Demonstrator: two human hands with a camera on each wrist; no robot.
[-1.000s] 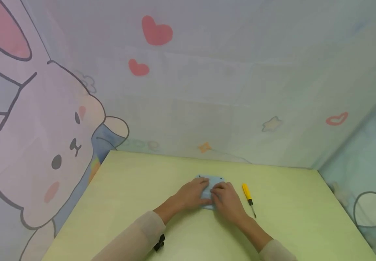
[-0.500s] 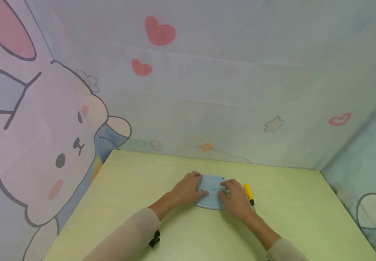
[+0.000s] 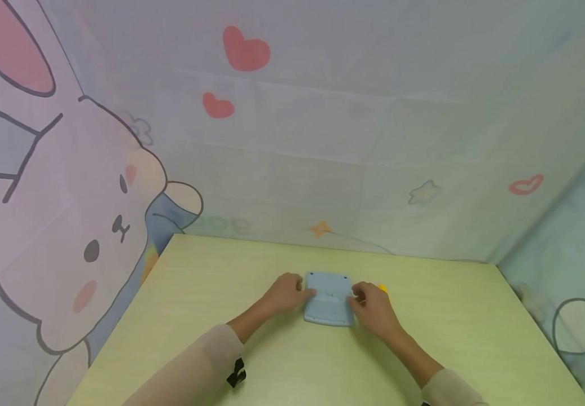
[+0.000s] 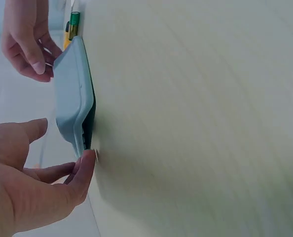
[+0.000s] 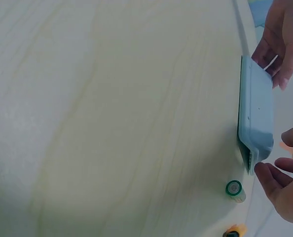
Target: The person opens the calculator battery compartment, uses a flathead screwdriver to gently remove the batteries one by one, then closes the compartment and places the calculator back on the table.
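A light-blue plastic device [image 3: 329, 307] with small holes near its corners lies on the table, its inner face hidden. At its left edge is my left hand [image 3: 284, 293]; in the left wrist view the fingertips [image 4: 89, 154] meet the device's rim while the thumb stands apart from it. My right hand [image 3: 373, 307] is at the opposite edge. The right wrist view has its fingertips [image 5: 260, 168] right at the rim, thumb raised off the surface. Neither hand pinches the device. Close beside the right hand is a battery [image 5: 235, 190] with a green end.
The yellow handle of a screwdriver [image 3: 383, 288] shows just beyond my right hand, the rest hidden behind it. The pale green tabletop [image 3: 221, 265] ends at a cloth backdrop [image 3: 292, 186] printed with hearts and a rabbit. A black strap [image 3: 237, 373] hangs below the left sleeve.
Both hands have drawn apart, from over the device's middle out to its left and right edges, uncovering its top. The right hand now hides most of the screwdriver.
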